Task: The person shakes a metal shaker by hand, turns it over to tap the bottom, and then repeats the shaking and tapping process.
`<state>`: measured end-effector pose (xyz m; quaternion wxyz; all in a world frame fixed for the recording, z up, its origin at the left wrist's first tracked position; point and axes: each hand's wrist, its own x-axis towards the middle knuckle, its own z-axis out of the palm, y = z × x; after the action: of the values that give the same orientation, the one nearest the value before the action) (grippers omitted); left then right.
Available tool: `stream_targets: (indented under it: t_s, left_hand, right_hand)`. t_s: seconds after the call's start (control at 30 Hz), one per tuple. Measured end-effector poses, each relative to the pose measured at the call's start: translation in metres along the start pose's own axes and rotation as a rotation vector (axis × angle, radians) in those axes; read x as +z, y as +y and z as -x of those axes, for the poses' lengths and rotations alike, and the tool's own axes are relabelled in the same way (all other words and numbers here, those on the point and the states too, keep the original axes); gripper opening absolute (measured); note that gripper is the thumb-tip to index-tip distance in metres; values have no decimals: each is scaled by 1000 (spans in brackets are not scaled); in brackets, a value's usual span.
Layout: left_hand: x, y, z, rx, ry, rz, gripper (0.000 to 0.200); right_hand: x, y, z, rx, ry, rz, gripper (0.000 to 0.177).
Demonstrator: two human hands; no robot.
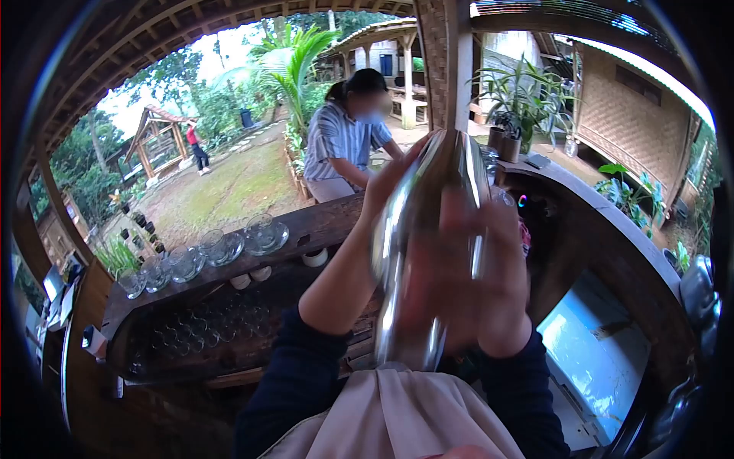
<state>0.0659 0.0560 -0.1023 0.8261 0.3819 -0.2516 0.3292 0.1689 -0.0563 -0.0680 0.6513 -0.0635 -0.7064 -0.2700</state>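
A shiny metal shaker (397, 275) is raised in front of my chest, tilted, with its narrower end up and its wide end near my clothing. My left hand (397, 176) is wrapped round its upper left side, the fingers mostly behind the metal. Across its right side lies my right hand (478, 268), its fingers closed round the body and smeared by motion. Both forearms are raised, with dark sleeves pushed back.
Several glass cups (265, 233) line the wooden counter ledge (191, 287) at the left. More glasses (202, 325) stand on a lower shelf. Beyond the counter is a person in a striped shirt (332, 145). Potted plants (524, 103) and a pale blue surface (596, 344) are at the right.
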Motion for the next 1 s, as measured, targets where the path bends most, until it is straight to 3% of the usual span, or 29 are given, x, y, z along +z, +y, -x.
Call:
stream_targets:
  t_s: [0.1, 0.17, 0.2, 0.23, 0.27, 0.3, 0.33, 0.37, 0.4, 0.43, 0.53, 0.57, 0.6, 0.67, 0.7, 0.73, 0.77, 0.83, 0.87, 0.9, 0.97, 1.0]
  left_hand:
    - [23, -14, 26, 311, -237, -402, 43]
    - [15, -3, 39, 265, -156, -358, 44]
    - [3, 11, 42, 170, -10, -204, 44]
    - [-9, 16, 48, 165, 43, -115, 45]
    - [-38, 25, 50, 186, 66, 23, 45]
    - [-126, 34, 46, 320, -125, 311, 46]
    - [-80, 36, 48, 324, 173, 84, 46]
    - [-31, 36, 49, 322, 470, -140, 46]
    - [-40, 36, 55, 365, 357, -673, 45]
    - [-46, 41, 75, 331, 358, -146, 40]
    - [59, 9, 109, 315, 387, -303, 36]
    - [78, 5, 113, 291, 401, -376, 35]
    - [70, 7, 115, 304, 417, -385, 35]
    - [38, 16, 120, 604, -362, -771, 72]
    - [34, 29, 134, 613, -348, -785, 72]
    - [32, 46, 155, 447, 52, -547, 64]
    - [26, 59, 172, 276, 434, -286, 57]
    - [-14, 70, 191, 481, 563, -210, 34]
    - [-7, 71, 190, 447, 334, -271, 34]
    - [-9, 75, 185, 455, 336, -354, 37]
    - [16, 62, 184, 489, 292, -275, 37]
    - [33, 55, 192, 535, 939, -801, 34]
  right_hand:
    - [21, -14, 26, -354, 229, -104, 25]
    - [28, -36, 45, -562, 388, -170, 22]
    - [0, -44, 43, 15, -174, -82, 21]
    - [44, -9, 54, -2, 82, -206, 23]
    - [59, 13, 43, -19, 40, -208, 30]
    - [83, 23, 46, 239, 94, -263, 39]
    - [87, 21, 43, 629, -11, -409, 45]
    - [96, 22, 47, 655, 118, -450, 47]
    - [93, 15, 45, 520, 94, -392, 48]
    - [83, 3, 43, 382, 73, -333, 48]
    - [42, -55, 32, -53, -157, -340, 36]
    - [56, -63, 43, -377, 162, -324, 32]
    - [53, -70, 39, -494, 164, -433, 33]
    - [62, -71, 55, -446, 186, -561, 33]
    - [70, -72, 66, -399, 196, -669, 33]
    - [86, -68, 74, -393, 198, -690, 33]
    - [112, -56, 79, -188, 144, -677, 36]
    - [161, -35, 82, 220, 18, -628, 50]
    - [174, -36, 76, 482, 0, -636, 47]
    - [177, -41, 72, 666, 14, -660, 50]
    - [161, -52, 59, 539, 22, -606, 44]
    - [141, -63, 51, 340, -16, -538, 40]
